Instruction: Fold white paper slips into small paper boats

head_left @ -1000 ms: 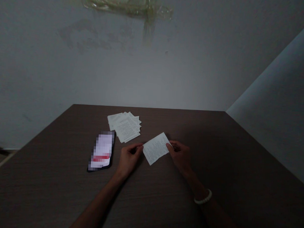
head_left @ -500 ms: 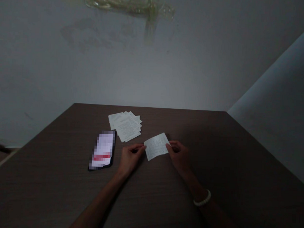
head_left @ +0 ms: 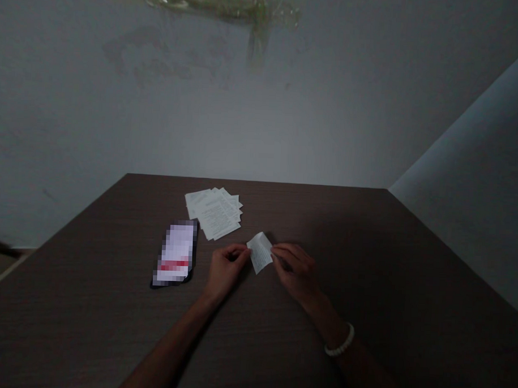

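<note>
Pinching a printed slip [head_left: 260, 252] at center frame, just above the desk [head_left: 367, 265], both hands had a grip on it: left hand [head_left: 224, 269] on its left edge, right hand [head_left: 294, 269] on its right. Looked mid-fold to me, so I'd match the edges before creasing.

Two bare arms in shot here. The left hand [head_left: 224, 269] and left forearm [head_left: 172, 349] show uncovered all the way to the frame's edge. The right hand [head_left: 294, 271] is plain too, and there, on the right wrist, sits a bracelet [head_left: 339, 343]: one strand of small, round, whitish beads, pale in this dim light.
</note>
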Motion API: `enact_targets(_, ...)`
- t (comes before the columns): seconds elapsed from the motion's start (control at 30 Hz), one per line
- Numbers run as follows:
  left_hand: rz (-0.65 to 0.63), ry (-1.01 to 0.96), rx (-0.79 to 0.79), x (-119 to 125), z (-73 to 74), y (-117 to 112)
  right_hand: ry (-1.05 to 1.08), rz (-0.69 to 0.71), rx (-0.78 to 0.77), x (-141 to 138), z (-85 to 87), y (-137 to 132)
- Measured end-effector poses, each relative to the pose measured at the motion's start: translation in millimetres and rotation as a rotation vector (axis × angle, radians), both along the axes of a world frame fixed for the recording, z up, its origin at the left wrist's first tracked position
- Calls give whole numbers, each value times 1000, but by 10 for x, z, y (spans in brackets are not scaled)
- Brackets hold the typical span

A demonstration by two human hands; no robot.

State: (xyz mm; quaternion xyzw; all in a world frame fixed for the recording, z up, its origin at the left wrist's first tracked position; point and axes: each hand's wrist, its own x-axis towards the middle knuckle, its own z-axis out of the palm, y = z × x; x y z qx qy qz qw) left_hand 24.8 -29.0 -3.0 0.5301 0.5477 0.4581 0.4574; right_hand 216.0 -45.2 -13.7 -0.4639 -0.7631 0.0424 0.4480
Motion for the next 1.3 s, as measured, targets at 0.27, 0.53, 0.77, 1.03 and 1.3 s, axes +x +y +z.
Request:
enact_targets(0.27,-42,-111,-14,54,-12,-13,-77,71,-68,-37,-7,-15)
enact_targets(0.53,-38,-161,-30,52,11,-24,-44,190,-130,-39,26,-37)
enact_targets(0.77,-43,-197,-47,65,-1,-26,-47,248,-181,-48,39,-56)
enact_targets(1.03,-30,-172,-21,70,-22,-14,-53,268,-217,-27,78,-86)
enact_targets(1.3,-33,-91,-10,80,-2,-50,244,129,-243,-51,51,-40)
